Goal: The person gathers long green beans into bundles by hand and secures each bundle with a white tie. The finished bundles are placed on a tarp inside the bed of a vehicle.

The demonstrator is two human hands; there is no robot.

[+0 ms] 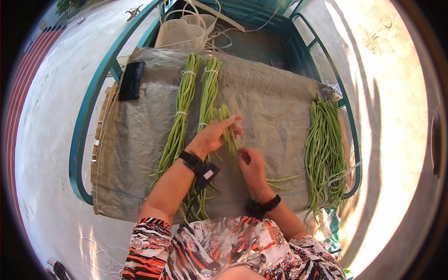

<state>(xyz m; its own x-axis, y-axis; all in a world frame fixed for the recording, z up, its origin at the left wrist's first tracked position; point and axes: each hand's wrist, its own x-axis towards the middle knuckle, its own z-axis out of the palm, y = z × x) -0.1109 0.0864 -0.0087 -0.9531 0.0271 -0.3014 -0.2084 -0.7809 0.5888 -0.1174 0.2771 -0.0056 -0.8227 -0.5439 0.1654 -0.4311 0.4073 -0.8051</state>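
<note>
My left hand (217,132) is wrapped round a small bunch of green long beans (228,128), whose upper ends stick up past the fingers. Just below and to the right, my right hand (252,165) is curled closed by the bunch's lower part; what its fingers hold is hidden. A few loose long beans (282,179) show beside the right wrist. To the left lie two long bundles of beans, the outer bundle (184,100) and the inner bundle (208,91), both bound with white ties. The inner one passes partly under my left forearm.
A large heap of long beans (324,149) lies at the right edge of the grey-brown cloth (275,107), with white strands by it. A dark flat object (131,80) is at the far left. Teal rails (88,121) flank the cart bed; white buckets (182,35) stand behind.
</note>
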